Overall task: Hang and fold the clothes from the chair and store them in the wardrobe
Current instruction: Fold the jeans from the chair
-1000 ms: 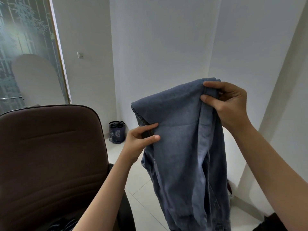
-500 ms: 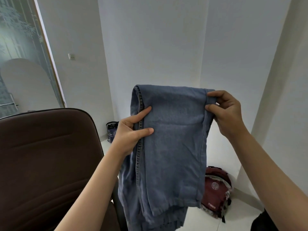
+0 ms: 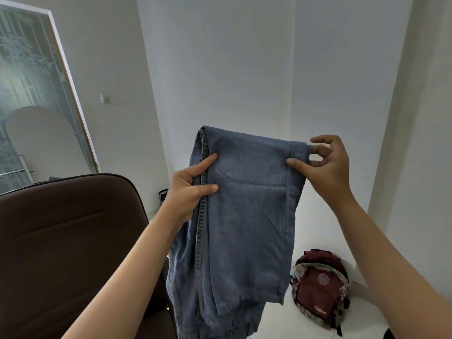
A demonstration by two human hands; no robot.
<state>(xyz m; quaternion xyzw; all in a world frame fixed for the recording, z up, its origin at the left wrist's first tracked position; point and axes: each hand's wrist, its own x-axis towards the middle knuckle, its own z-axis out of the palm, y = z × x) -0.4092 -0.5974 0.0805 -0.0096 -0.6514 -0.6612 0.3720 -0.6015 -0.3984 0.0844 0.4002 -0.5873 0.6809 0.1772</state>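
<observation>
Folded jeans (image 3: pixel 244 216) run off the bottom edge, hiding part of a dark bag (image 3: pixel 163 194); the brown chair (image 3: pixel 68 241) is cropped at left.

Chair (image 3: pixel 63 241) close left; backpack (image 3: pixel 320 287) lower right

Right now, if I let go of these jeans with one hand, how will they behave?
The jeans are probably floppy: the legs hang limp below the fold. Held only by the left hand and right hand at the edges, the fold would likely sag and open. Denim looks fairly heavy.
</observation>
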